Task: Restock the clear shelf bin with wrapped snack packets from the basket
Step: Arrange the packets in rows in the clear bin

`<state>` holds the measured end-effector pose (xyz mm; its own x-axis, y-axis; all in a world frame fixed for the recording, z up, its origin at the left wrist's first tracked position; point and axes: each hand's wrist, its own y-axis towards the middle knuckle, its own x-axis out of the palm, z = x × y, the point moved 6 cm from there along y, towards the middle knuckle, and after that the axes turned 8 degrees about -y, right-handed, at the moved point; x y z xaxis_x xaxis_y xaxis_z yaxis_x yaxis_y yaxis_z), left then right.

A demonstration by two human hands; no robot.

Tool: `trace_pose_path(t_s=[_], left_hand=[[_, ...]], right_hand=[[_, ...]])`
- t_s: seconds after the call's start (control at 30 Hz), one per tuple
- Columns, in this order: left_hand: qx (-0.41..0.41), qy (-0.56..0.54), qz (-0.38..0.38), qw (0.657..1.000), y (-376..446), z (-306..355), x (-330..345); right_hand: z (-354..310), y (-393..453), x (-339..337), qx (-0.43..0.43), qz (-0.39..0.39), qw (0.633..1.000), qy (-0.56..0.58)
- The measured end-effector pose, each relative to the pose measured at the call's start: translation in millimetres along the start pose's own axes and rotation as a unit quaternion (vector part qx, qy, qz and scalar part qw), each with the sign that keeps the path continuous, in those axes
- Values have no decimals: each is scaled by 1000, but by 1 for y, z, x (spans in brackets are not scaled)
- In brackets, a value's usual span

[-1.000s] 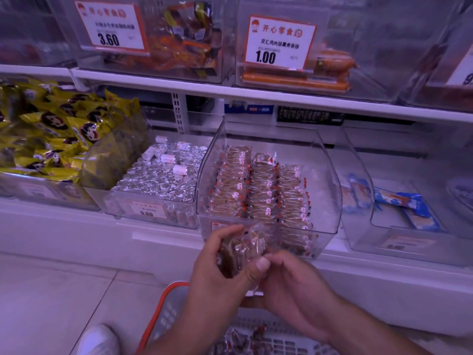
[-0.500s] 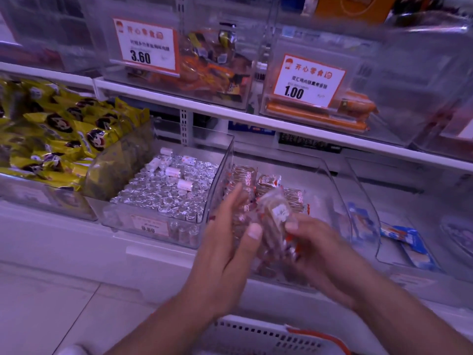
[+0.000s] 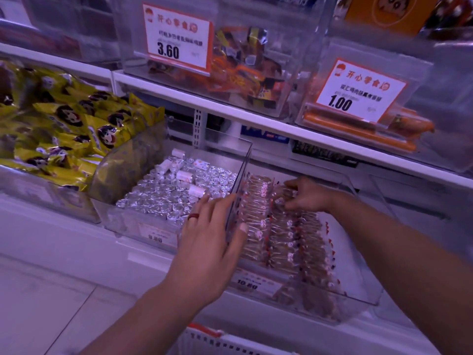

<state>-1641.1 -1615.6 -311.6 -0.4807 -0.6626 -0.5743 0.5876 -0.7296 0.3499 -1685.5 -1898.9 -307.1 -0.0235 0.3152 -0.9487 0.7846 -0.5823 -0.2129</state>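
The clear shelf bin (image 3: 340,298) on the lower shelf holds rows of brown wrapped snack packets (image 3: 281,234). My right hand (image 3: 307,197) reaches into the back of the bin, and its curled fingers pinch a few packets (image 3: 282,198) against the rows. My left hand (image 3: 212,239) hovers at the bin's left wall with fingers spread and straight, holding nothing; it wears a red ring. The white basket (image 3: 230,342) with a red rim shows at the bottom edge, its contents out of view.
A bin of silver foil sweets (image 3: 174,193) stands left of the snack bin, and yellow packets (image 3: 71,129) lie further left. The shelf above carries clear bins with price tags 3.60 (image 3: 176,37) and 1.00 (image 3: 358,90). White floor tiles lie at the lower left.
The packets went from both hands in front of the bin into the bin's back rows with my right hand. My left hand let go and spread open. The view tilted up from the basket.
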Motion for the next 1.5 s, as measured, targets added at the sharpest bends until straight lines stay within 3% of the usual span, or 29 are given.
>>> trace_pose_path(t_s=[0.2,0.33,0.5,0.83,0.97,1.13,1.3,1.5], left_hand=[[-5,-4,-20,1000,-6,-3,3],[3,8,-15,1000,-9,-3,4],[0,2,-10,1000,-10,-2,4],[0,15,-8,1000,-9,-6,8],[1,11,-8,1000,-9,-6,8],[-2,18,-1,1000,-9,-7,8],[0,29,4,1000,-8,-6,10],[3,24,6,1000,-9,-6,10]], right_hand=[[-1,0,23,-25,14,977,-211],[-1,2,27,1,-30,987,-160],[4,5,14,6,2,983,-184],[2,3,10,-37,0,997,-63],[2,2,-6,-56,59,992,-99],[-4,2,11,-91,53,981,-162],[-4,-9,11,-22,149,964,-220],[2,-11,53,-8,55,982,-183]])
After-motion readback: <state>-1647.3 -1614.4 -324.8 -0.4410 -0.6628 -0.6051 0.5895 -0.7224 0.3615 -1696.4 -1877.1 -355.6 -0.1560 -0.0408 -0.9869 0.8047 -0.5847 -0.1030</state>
